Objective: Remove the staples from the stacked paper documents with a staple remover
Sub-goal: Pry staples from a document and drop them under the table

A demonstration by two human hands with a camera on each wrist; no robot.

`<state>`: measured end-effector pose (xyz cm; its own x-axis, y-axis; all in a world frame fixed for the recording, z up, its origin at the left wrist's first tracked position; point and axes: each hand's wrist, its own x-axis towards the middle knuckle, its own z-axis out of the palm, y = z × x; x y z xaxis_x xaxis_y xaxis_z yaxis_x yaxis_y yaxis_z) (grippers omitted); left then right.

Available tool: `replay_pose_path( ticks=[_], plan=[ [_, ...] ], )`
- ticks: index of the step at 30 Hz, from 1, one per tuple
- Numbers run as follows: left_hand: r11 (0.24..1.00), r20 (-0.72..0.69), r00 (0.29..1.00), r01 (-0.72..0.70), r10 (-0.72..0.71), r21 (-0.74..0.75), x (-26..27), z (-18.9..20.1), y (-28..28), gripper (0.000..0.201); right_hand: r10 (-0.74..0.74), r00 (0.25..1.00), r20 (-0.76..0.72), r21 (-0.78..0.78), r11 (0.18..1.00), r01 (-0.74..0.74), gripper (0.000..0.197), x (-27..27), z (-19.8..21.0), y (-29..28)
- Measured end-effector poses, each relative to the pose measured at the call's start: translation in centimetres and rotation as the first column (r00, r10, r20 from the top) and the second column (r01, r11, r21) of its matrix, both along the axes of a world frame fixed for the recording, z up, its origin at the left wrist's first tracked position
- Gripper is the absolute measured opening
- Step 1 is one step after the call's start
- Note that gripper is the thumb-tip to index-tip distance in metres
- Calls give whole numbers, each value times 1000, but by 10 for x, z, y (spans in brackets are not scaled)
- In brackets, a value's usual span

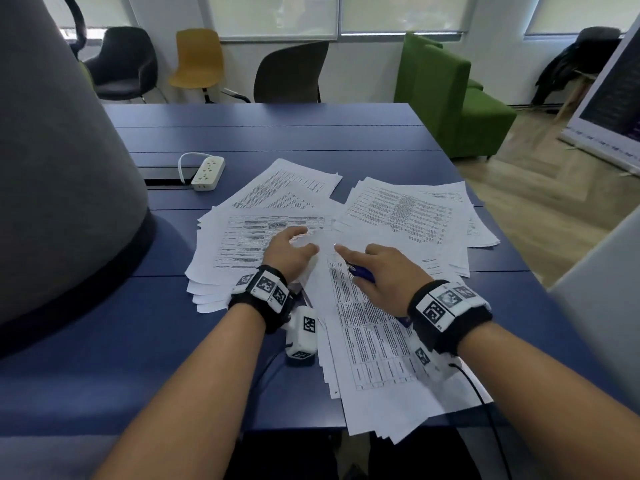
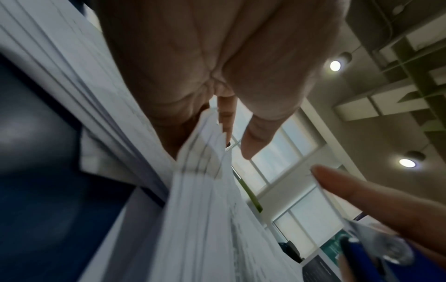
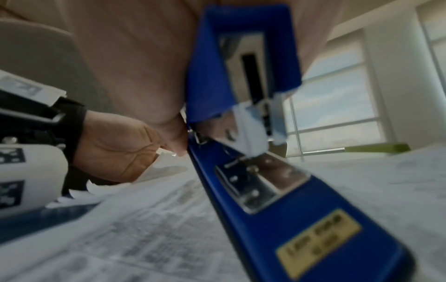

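Several stacks of printed paper lie fanned over the blue table (image 1: 284, 133). My left hand (image 1: 306, 240) curls over the left stack (image 1: 242, 244) and pinches a lifted corner of sheets (image 2: 200, 152) between thumb and fingers. My right hand (image 1: 353, 259) grips a blue staple remover (image 1: 363, 273) over the near document (image 1: 367, 323). Its index finger (image 1: 341, 251) points straight out toward the left thumb. The right wrist view shows the remover (image 3: 277, 190) with its metal jaws parted just above the paper, and the left hand (image 3: 115, 148) beside it. No staple is visible.
A white power strip (image 1: 207, 173) lies at the back left beside a cable slot. A big grey cone-shaped body (image 1: 62, 168) stands on the table's left side. A further paper stack (image 1: 398, 209) lies at the right. Chairs and a green sofa (image 1: 443, 98) stand beyond the table.
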<state>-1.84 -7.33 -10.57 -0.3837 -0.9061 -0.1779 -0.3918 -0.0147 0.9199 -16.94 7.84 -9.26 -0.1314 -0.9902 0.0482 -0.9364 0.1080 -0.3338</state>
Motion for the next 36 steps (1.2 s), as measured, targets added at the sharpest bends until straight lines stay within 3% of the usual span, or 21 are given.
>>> replay_pose_path(
  ticks=[6,13,16,20,23,27,31,36],
  plan=[
    [999,28,999,30,-31,39,19,-7,25,116,-88,995,48,111,990,82,62,15,-4,1],
    [995,101,991,-97,92,40,5,-13,63,117,-132,978,160,22,991,130,62,15,-6,14],
    [988,9,990,-141,141,56,5,-11,68,119,-123,980,157,-26,991,129,63,15,-3,20],
    [950,-195,932,-285,305,126,35,-14,63,78,-86,984,156,-45,995,94,63,22,5,27],
    [927,-166,912,-374,376,43,74,-15,62,51,-38,989,141,-25,999,42,63,39,11,29],
    [921,-327,862,-379,388,93,125,-24,62,40,63,992,107,24,998,-66,62,77,16,27],
    [893,-398,802,-429,446,134,168,-26,64,30,178,978,110,26,983,-181,61,123,13,27],
    [907,-350,856,-420,381,-40,218,-9,78,24,305,947,104,52,949,-311,61,177,5,28]
  ],
)
